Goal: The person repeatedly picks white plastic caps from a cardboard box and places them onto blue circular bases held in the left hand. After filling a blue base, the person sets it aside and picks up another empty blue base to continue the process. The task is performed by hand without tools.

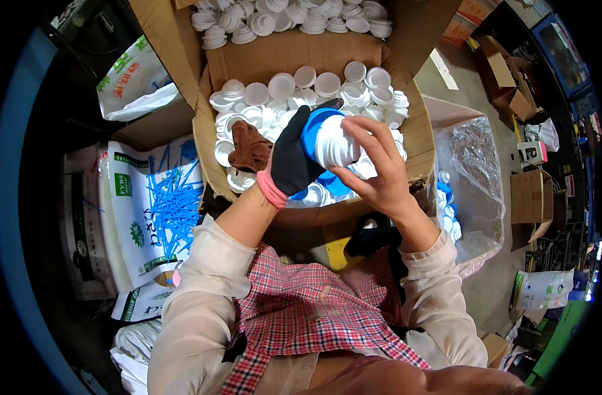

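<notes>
Sitting under everything is a big cardboard box full of loose white caps, with a brown cloth lying on them at the left. A white bag of blue sticks rests left of the box, and a clear plastic bag with more caps sits on the right. Above the box, the left hand, in a black glove, clasps the blue cap from the left side. The bare right hand wraps its fingers around the white stack of caps, which lies sideways and pokes into the blue cap. Both hands touch it equally.
</notes>
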Action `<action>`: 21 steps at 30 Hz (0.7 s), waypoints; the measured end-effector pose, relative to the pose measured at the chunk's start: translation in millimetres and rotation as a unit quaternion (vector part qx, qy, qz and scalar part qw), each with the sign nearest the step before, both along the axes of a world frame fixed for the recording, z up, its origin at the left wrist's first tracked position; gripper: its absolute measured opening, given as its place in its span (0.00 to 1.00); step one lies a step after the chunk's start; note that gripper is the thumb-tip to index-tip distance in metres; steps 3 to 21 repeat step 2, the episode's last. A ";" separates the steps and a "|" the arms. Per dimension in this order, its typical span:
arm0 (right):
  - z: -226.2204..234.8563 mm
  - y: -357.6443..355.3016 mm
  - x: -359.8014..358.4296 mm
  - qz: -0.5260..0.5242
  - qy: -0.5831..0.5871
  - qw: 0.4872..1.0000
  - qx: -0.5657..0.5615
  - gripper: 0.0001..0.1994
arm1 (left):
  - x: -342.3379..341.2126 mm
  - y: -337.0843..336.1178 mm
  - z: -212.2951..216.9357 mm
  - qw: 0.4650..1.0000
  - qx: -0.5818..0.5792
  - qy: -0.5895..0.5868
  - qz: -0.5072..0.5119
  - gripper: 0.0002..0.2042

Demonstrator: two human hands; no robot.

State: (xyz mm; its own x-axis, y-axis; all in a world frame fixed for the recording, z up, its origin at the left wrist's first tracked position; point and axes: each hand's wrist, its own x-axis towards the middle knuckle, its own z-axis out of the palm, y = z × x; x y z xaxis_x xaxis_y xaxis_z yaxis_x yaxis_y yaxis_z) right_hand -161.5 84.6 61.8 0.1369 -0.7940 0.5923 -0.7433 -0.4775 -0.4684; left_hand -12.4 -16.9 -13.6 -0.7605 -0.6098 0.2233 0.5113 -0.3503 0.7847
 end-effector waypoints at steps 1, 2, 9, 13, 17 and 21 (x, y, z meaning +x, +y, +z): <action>-2.5 -1.6 -1.8 -0.002 0.008 1.000 -0.005 0.30 | 3.3 0.1 -0.3 0.971 -0.208 -0.097 0.073 0.28; -5.4 -3.0 -4.4 -0.003 0.016 1.000 -0.009 0.31 | 8.3 -0.3 -1.4 0.884 -0.404 -0.188 0.142 0.30; -5.4 -3.0 -4.4 -0.003 0.016 1.000 -0.009 0.31 | 8.3 -0.3 -1.4 0.884 -0.404 -0.188 0.142 0.30; -5.4 -3.0 -4.4 -0.003 0.016 1.000 -0.009 0.31 | 8.3 -0.3 -1.4 0.884 -0.404 -0.188 0.142 0.30; -5.4 -3.0 -4.4 -0.003 0.016 1.000 -0.009 0.31 | 8.3 -0.3 -1.4 0.884 -0.404 -0.188 0.142 0.30; -5.4 -3.0 -4.4 -0.003 0.016 1.000 -0.009 0.31 | 8.3 -0.3 -1.4 0.884 -0.404 -0.188 0.142 0.30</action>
